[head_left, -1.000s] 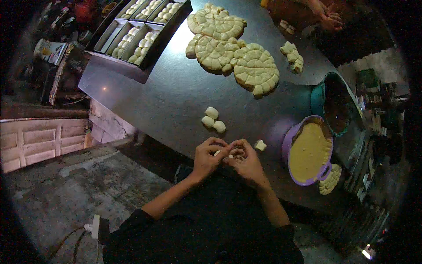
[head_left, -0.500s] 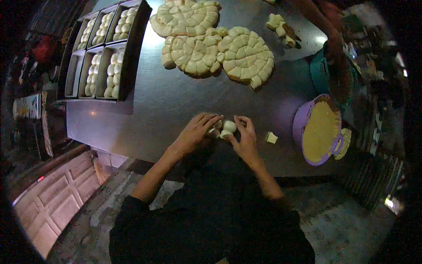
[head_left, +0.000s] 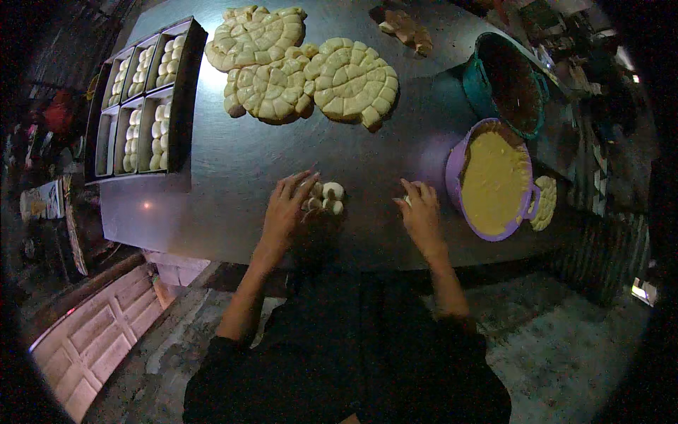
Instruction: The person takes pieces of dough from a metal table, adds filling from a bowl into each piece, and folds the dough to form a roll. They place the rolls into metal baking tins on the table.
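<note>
A small cluster of smooth white dough balls (head_left: 332,191) lies on the metal table in front of me. My left hand (head_left: 284,206) curls over the left side of the cluster, fingers bent around the nearest balls and partly hiding them. To the right, apart from the cluster, my right hand (head_left: 422,212) closes on a small dough piece (head_left: 407,201). Most of that piece is hidden by the thumb and fingers.
Large scored dough rounds (head_left: 353,81) lie farther back. Divided metal pans (head_left: 185,106) with rows of dough balls stand at left. A purple basin (head_left: 455,166) of yellowish dough and a teal basin (head_left: 480,88) stand at right. A blurred brownish shape (head_left: 406,34) lies at the far edge.
My right hand has left the cluster, moving right to the lone dough piece and closing on it. My left hand stays by the balls. Another person's arm has gone from over the teal basin.
</note>
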`<action>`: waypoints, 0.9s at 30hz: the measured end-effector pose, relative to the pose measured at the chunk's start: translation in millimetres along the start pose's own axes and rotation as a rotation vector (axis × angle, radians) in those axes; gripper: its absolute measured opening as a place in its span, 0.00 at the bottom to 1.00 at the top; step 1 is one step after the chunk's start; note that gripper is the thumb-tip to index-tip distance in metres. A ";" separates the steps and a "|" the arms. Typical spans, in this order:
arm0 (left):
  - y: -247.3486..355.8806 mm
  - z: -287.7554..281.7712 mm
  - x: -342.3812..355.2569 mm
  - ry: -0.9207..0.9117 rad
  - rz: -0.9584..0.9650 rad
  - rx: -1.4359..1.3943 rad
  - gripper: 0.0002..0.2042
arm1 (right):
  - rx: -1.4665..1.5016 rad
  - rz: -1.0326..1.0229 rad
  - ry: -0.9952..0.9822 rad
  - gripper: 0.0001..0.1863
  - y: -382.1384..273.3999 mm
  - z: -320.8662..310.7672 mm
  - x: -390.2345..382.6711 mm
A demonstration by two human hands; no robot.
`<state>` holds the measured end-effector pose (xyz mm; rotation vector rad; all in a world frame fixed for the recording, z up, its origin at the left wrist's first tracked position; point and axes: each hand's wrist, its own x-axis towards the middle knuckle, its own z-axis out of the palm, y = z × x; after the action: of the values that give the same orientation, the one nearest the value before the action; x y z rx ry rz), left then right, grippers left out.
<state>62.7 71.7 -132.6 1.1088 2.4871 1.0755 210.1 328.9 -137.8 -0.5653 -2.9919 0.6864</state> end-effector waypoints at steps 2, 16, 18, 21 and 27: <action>24.1 11.4 -4.3 -0.010 0.008 -0.127 0.30 | 0.074 0.138 -0.058 0.15 30.5 -1.4 -19.2; 259.4 108.8 -4.5 -0.133 -0.094 -0.884 0.15 | 1.021 -0.031 0.163 0.18 71.8 -134.6 -131.5; 280.6 118.6 -5.0 -0.170 -0.033 -0.986 0.16 | 1.238 -0.131 0.258 0.16 91.4 -142.0 -142.2; 328.5 127.4 4.1 0.287 0.308 -0.735 0.24 | 1.674 0.031 0.149 0.19 95.6 -155.9 -162.4; 323.8 170.8 50.3 0.281 1.093 -0.993 0.31 | 1.724 -0.184 0.115 0.33 70.3 -193.6 -157.5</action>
<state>286.3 344.9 -23.3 1.9353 0.9005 2.4163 400.6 413.3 16.6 -0.1195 -1.2972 2.3865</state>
